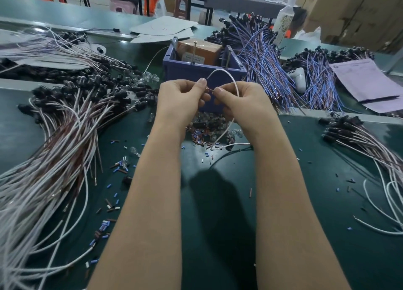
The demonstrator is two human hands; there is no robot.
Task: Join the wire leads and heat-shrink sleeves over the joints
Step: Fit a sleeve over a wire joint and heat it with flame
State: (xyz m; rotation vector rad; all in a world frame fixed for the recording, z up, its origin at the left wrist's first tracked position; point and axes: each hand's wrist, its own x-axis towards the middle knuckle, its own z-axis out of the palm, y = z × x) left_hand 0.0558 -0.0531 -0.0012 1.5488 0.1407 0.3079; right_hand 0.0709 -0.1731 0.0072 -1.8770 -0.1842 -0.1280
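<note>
White wire [226, 74] arches from the pinched fingertips of the left hand [181, 100] over to the right hand [239, 102], then runs down behind the right palm and trails onto the green counter [218, 202] just below that wrist. Both hands are raised together above the counter, each closed narrowly with thumb against forefinger, and between the two pinches a short reddish-brown sleeve [210, 90] shows on the wire's end. Directly beyond the hands stands a blue bin [196, 71] holding a brown box [201, 49]. Beneath the hands lies a small heap of cut sleeve pieces [199, 137] and clear bulbs. Left of the left hand spreads a broad bundle of white and brown leads [54, 148] with black caps; right of the right hand sits a bundle of blue and purple leads [261, 67], and further right a pink paper sheet [366, 80].
</note>
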